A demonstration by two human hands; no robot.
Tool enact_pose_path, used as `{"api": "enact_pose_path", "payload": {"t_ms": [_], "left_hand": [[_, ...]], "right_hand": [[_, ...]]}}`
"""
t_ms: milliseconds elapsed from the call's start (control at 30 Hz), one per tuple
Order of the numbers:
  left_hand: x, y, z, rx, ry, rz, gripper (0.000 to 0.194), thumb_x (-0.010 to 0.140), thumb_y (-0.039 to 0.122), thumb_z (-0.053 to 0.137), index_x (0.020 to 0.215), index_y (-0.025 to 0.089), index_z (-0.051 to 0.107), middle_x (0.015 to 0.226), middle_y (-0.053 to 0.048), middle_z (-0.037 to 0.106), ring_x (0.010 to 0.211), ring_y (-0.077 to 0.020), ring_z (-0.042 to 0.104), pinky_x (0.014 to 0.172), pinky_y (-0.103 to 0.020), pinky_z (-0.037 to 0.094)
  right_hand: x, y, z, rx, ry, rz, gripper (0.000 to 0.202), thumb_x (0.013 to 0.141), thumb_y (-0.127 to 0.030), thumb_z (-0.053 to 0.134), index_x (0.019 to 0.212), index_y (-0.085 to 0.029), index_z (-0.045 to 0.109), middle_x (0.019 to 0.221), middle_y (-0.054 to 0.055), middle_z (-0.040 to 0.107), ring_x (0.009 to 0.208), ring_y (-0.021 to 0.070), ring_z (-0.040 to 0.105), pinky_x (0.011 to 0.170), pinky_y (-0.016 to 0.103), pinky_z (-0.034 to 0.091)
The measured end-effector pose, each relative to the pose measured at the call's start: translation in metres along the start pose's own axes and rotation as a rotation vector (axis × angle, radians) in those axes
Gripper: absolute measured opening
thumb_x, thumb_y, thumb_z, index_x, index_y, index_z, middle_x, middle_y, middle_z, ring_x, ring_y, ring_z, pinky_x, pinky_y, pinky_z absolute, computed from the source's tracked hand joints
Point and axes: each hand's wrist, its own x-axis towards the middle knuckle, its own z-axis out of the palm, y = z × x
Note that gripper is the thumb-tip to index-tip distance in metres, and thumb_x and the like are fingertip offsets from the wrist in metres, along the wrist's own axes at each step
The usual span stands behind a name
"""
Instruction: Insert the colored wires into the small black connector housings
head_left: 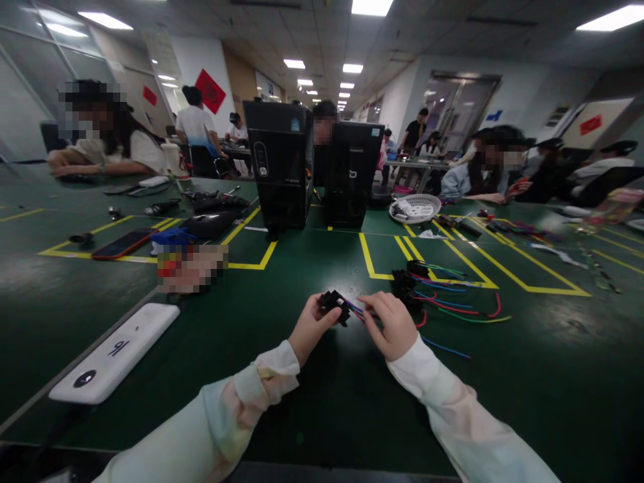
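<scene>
Black blocky plastic connector point(335, 305) with thin red and blue wires point(357, 311) sits just below the frame's centre, grasped by the left hand point(312, 327); the right hand point(391, 325) is at the wires, but whether pinching them I cannot tell.

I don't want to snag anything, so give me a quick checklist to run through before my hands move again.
1. Black connector held in the left grip: ok, it sits between thumb and fingers.
2. Wires running from the connector toward the right grip: ok.
3. Right grip closed on those wires: cannot tell, the contact is too small to see.
4. Wires fully seated in the connector: cannot tell.
5. Room beside the right grip: not ok, in my judgement; a bunch of wired pieces lies close by.
6. White device away from both hands: ok, off to the left.
</scene>
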Motion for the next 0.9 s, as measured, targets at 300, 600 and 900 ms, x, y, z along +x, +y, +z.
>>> {"api": "enact_pose_path", "payload": {"t_ms": [300,600,900], "left_hand": [[0.007,-0.006,-0.006,0.046,-0.122,-0.002,0.06,0.059,0.034,0.077,0.106,0.017,0.043,0.106,-0.008,0.056,0.1,-0.0208,0.055,0.089,-0.036,0.043],[0.019,-0.004,-0.027,0.243,-0.408,-0.097,0.052,0.061,0.025,0.076,0.1,0.017,0.044,0.103,-0.007,0.057,0.1,-0.0219,0.057,0.089,-0.04,0.044],[0.014,0.0,-0.027,0.771,-0.43,0.168,0.047,0.067,0.036,0.069,0.106,0.017,0.051,0.106,-0.009,0.052,0.101,-0.024,0.052,0.085,-0.04,0.045]], "right_hand": [[-0.004,0.007,0.01,-0.085,-0.089,-0.004,0.018,0.087,-0.025,0.043,0.088,-0.016,0.059,0.074,0.005,0.057,0.074,0.0185,0.047,0.064,0.03,0.034],[-0.004,0.02,0.011,-0.008,-0.212,0.03,0.012,0.085,-0.025,0.048,0.081,-0.019,0.057,0.073,0.003,0.059,0.072,0.0167,0.049,0.063,0.028,0.033],[-0.008,0.016,0.01,0.001,-0.31,-0.018,0.009,0.084,-0.025,0.05,0.085,-0.018,0.056,0.074,0.002,0.059,0.074,0.0162,0.048,0.064,0.028,0.031]]}}
